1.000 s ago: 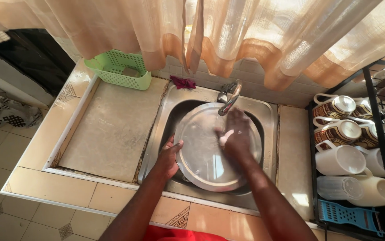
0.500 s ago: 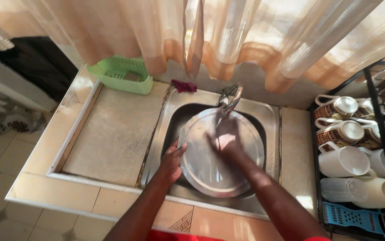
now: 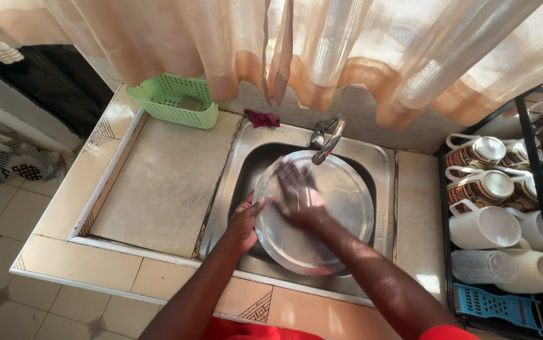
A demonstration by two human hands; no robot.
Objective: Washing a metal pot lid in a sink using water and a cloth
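1. plate (image 3: 341,208), round and metal, lies in the sink (image 3: 382,157), tilted with its near rim low and its face up, under the tap (image 3: 329,140).
2. left hand (image 3: 243,221) grips the plate's left rim, fingers curled around the edge.
3. right hand (image 3: 297,195) lies flat on the plate's face, fingers spread wide, pointing to the sink's far edge.
4. green basket (image 3: 174,101) sits at the counter's far left corner; mugs (image 3: 482,189) fill the rack to the right.

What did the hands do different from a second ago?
The right hand slid across the round metal tray, from its right side near the tap over to its left side. The left hand kept holding the tray's left edge, and the tray stayed in the sink.
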